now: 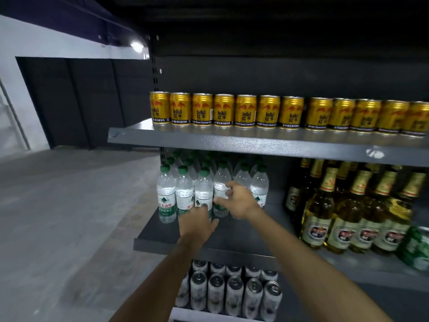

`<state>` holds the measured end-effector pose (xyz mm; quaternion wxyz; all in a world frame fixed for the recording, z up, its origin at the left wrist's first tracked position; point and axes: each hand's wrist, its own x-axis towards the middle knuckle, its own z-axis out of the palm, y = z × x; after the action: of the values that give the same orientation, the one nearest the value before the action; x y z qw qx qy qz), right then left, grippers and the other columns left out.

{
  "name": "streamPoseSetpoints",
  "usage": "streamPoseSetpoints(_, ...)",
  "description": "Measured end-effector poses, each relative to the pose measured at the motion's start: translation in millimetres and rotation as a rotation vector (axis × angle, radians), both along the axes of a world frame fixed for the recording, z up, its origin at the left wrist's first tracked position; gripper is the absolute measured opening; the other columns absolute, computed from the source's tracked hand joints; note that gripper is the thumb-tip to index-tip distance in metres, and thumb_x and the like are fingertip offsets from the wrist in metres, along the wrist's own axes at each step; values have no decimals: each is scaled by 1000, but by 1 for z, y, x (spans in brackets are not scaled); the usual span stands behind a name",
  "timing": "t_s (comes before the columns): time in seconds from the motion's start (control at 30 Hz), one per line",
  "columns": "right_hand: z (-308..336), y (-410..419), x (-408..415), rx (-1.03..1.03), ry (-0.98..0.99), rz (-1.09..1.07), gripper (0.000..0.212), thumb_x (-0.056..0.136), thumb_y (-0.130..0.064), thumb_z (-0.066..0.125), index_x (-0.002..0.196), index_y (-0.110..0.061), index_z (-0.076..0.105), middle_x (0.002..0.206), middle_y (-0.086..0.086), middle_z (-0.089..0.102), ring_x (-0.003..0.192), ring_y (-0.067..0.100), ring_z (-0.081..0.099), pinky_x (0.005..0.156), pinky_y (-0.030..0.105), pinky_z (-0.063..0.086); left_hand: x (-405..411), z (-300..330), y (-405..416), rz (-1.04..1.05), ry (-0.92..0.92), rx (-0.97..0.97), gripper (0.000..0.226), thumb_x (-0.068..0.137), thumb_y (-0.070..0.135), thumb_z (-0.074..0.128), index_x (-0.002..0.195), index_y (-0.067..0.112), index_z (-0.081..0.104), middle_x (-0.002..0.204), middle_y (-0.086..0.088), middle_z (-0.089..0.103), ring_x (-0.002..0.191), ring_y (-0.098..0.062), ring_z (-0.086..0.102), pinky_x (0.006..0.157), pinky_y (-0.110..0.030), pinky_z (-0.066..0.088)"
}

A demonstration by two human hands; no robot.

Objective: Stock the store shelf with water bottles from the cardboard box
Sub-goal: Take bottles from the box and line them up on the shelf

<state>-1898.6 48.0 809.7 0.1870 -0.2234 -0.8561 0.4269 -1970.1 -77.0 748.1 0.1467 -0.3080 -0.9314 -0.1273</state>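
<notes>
The fingers [228, 190] of the right hand [240, 201] curl round a water bottle [220, 182] and hold it at its middle, just above the label. This bottle stands straight up, green cap at the top, its long way running up and down. It sits on the middle shelf [232, 233], in the front row, with the thumb on its left side and the other fingers over its front.

The left hand [197, 224] reaches to the next bottle [203, 191], just left of the held one. Its fingers lie over the low part of that bottle, down by the label. I cannot tell if they grip it or only touch it. That bottle stands straight up too.

More bottles [166, 194] stand in rows on the left part of the middle shelf, all caps up, packed close and touching.

To the right on the same shelf stand tall glass beer bottles [343, 219] with gold tops. On the shelf above the water is a long row of gold cans [224, 110]. Below the middle shelf are silver cans [234, 293], seen from the top. The grey floor [69, 217] is to the left of the shelf.
</notes>
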Motion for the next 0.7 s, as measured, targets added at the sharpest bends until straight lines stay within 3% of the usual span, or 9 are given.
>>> streamPoseSetpoints(0.03,4,-3,8,-15,1,1,67,81,-32,78,137,-12,46,110,2,52,77,12,57,42,12,43,3,5,-3,-20,4,-4,47,87,60,55,110,19,57,105,-3,68,97,-25,66,71,-32,45)
streamPoseSetpoints(0.13,10,-9,28,42,-5,-30,64,80,-37,78,133,-14,50,107,0,59,92,19,62,70,31,57,15,17,-8,-65,-8,18,46,88,60,53,107,19,56,101,-2,67,95,-25,65,67,-32,41)
streamPoseSetpoints(0.17,10,-10,36,65,0,-46,61,80,-38,77,131,-14,51,101,-3,60,92,17,63,75,31,56,21,20,-9,-83,-14,24,45,88,60,54,106,19,55,99,-2,66,94,-24,65,67,-31,41)
streamPoseSetpoints(0.23,10,-12,52,110,0,-65,58,81,-39,76,128,-16,53,90,-13,57,85,8,61,74,22,52,35,22,-9,-120,-25,33,44,88,60,56,105,20,56,97,1,66,93,-22,64,67,-30,41)
streamPoseSetpoints(0.43,22,-9,93,113,9,-88,61,82,-41,75,132,-16,52,114,1,62,82,13,64,73,23,53,75,30,-7,-209,-39,20,44,88,59,57,110,21,57,101,1,67,97,-21,65,78,-34,51)
streamPoseSetpoints(0.5,28,-4,107,153,23,-101,62,81,-44,75,132,-16,53,111,-1,62,92,14,63,74,21,51,85,39,-2,-223,-37,18,42,87,59,59,108,22,56,100,1,67,96,-21,65,74,-33,49)
streamPoseSetpoints(0.6,36,8,133,193,34,-118,61,81,-46,74,130,-16,54,106,-4,62,90,11,62,68,15,47,103,50,8,-237,-41,25,38,87,58,59,97,23,54,94,3,66,91,-21,65,71,-32,49)
streamPoseSetpoints(0.7,39,25,163,220,39,-129,61,81,-46,75,128,-14,55,105,-2,64,95,14,63,82,24,51,127,54,26,-263,-42,21,36,87,58,59,99,24,54,92,4,66,89,-19,65,72,-34,51)
